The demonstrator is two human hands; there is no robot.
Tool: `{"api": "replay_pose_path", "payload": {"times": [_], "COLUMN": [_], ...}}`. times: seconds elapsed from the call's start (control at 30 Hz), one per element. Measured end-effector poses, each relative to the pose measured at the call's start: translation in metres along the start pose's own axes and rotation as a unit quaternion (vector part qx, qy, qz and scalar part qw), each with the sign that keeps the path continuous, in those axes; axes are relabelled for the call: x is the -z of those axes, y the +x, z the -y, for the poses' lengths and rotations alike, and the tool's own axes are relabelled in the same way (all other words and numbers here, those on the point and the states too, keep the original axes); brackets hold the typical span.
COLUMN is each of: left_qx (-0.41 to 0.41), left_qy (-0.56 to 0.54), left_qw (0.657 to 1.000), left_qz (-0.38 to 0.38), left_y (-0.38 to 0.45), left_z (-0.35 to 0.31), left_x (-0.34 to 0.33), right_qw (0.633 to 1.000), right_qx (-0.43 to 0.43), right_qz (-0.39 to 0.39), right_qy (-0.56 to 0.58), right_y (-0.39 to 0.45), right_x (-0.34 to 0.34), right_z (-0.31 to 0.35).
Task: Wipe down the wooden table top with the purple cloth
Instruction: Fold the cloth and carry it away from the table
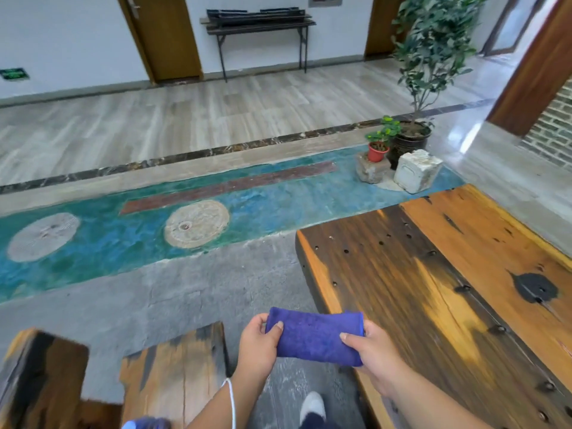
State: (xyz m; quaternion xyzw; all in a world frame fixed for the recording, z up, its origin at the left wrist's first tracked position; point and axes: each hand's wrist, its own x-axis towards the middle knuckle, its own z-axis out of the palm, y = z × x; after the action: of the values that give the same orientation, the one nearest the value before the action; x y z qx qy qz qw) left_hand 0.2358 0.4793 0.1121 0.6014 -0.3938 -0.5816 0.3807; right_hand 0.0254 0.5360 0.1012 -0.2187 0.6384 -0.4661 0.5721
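Both hands, left hand (258, 346) and right hand (376, 356), pinch the folded purple cloth (314, 335) by its ends, fingers curled, just off the wooden tabletop's (433, 274) near-left edge. Lay it flat there, then press evenly along the grain.

A single wide-angle view from the person's head looks forward and down, close over both hands at the bottom centre. The near-left corner of the orange-and-black plank wooden table (433, 289) fills the right side. Beyond lie the grey concrete floor (201, 289) and the far white wall (62, 41).
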Motion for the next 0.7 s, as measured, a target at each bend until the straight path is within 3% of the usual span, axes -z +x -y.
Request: {"api": "replay_pose_path", "payload": {"times": [0.33, 0.53, 0.7], "left_qx": [0.008, -0.022, -0.012], "left_qy": [0.157, 0.284, 0.362], "left_qw": [0.980, 0.928, 0.862], "left_qz": [0.119, 0.240, 0.355], "left_y": [0.193, 0.265, 0.324], "left_z": [-0.055, -0.067, -0.051], "left_x": [-0.114, -0.165, -0.205], "right_qw": [0.977, 0.943, 0.896], "right_qx": [-0.049, -0.094, -0.125], "right_qz": [-0.148, -0.250, -0.346], "right_qy": [0.147, 0.198, 0.247], "right_y": [0.147, 0.185, 0.207], "right_x": [0.021, 0.024, 0.015], "right_z": [0.035, 0.042, 0.028]}}
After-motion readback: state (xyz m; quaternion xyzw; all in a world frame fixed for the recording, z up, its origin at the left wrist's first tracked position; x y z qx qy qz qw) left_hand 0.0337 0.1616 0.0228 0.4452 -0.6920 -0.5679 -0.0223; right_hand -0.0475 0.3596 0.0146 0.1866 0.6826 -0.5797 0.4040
